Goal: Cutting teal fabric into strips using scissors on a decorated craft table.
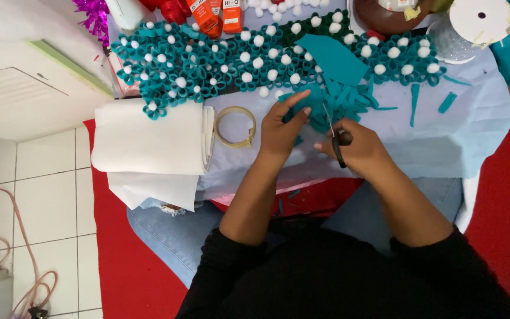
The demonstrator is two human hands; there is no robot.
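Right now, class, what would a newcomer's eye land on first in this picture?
First, the band of teal felt flowers with white pompom centres, spread across the top of the table. Below it, at centre, the right hand works scissors into teal felt that the left hand steadies, with folded white fabric at left.

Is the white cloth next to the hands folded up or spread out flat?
Folded. The white cloth lies as a thick stack beside the left hand, with layered edges along its right side and another layer sticking out underneath.
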